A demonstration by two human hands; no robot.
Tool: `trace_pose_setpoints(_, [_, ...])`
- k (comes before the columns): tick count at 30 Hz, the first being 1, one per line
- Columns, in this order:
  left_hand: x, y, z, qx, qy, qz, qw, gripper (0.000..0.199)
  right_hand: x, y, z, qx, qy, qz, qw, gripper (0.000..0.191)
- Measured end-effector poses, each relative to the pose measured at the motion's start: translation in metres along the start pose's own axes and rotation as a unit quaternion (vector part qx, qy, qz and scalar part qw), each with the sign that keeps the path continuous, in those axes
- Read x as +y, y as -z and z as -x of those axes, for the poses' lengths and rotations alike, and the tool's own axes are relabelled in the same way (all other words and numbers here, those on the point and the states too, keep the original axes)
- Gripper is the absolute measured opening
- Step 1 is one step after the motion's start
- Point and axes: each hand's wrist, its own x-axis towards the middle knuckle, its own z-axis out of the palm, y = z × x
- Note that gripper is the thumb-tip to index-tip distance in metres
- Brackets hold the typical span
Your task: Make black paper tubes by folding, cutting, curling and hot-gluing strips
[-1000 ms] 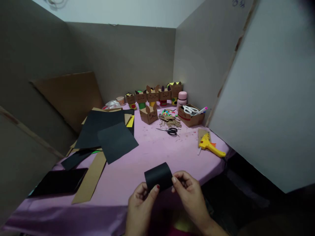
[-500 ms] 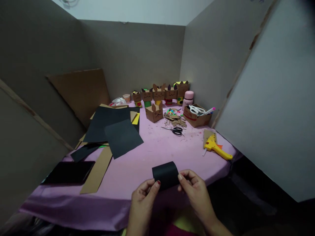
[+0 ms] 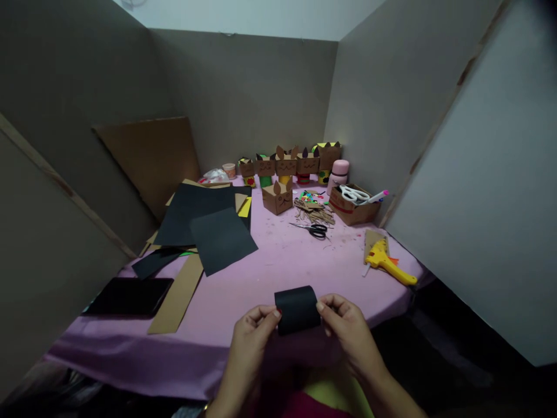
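A curled piece of black paper (image 3: 297, 311) is held between my two hands at the table's front edge. My left hand (image 3: 253, 332) pinches its left end between thumb and fingers. At the opposite end, my right hand (image 3: 343, 322) grips it with thumb and forefinger. The paper bends over at the top like a tube; whether its edges meet underneath is hidden. Larger black sheets (image 3: 224, 239) lie on the table to the left, beside a cardboard strip (image 3: 177, 302).
A yellow glue gun (image 3: 389, 262) lies at right, black-handled scissors (image 3: 317, 230) mid-table. Behind are a cardboard cat-face box (image 3: 277, 199), cardboard scraps (image 3: 314, 212), a pink bottle (image 3: 338, 176) and a box of tools (image 3: 354, 213). A dark tablet (image 3: 130, 296) rests front left. Partitions enclose the table.
The view has shifted slightly, so the table's things appear a little further right. Both hands still hold the black paper, its front face now turned more toward me.
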Motion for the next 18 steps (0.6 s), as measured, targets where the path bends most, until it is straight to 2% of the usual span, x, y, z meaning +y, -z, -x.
trace_pose_setpoints(4, [0.003, -0.002, -0.003, -0.01, -0.002, 0.001, 1.0, 0.021, 0.001, 0.0, -0.007, -0.013, -0.017, -0.026, 0.999, 0.027])
trace_pose_setpoints(7, [0.008, -0.004, -0.001, -0.008, -0.02, -0.009, 1.0, 0.019, -0.002, 0.001, -0.006, -0.011, -0.003, -0.008, 1.0, 0.026])
trace_pose_setpoints(9, [0.01, -0.005, 0.0, -0.008, -0.033, -0.015, 0.999, 0.018, -0.006, 0.003, -0.001, 0.007, 0.038, 0.043, 0.998, 0.024])
trace_pose_setpoints(11, [0.009, -0.004, 0.0, -0.011, -0.034, -0.015, 0.999, 0.019, -0.011, 0.004, 0.006, 0.031, 0.123, 0.126, 0.984, 0.018])
trace_pose_setpoints(13, [0.005, -0.004, -0.001, -0.017, -0.021, -0.004, 1.0, 0.019, -0.016, 0.005, 0.012, 0.036, 0.239, 0.215, 0.946, 0.011])
trace_pose_setpoints(15, [-0.002, -0.003, -0.004, -0.026, -0.004, 0.017, 0.999, 0.021, -0.021, 0.005, 0.018, 0.019, 0.351, 0.291, 0.89, 0.01])
trace_pose_setpoints(18, [-0.012, -0.003, -0.006, -0.046, 0.018, 0.067, 0.996, 0.025, -0.027, 0.002, 0.025, 0.012, 0.459, 0.386, 0.8, 0.016])
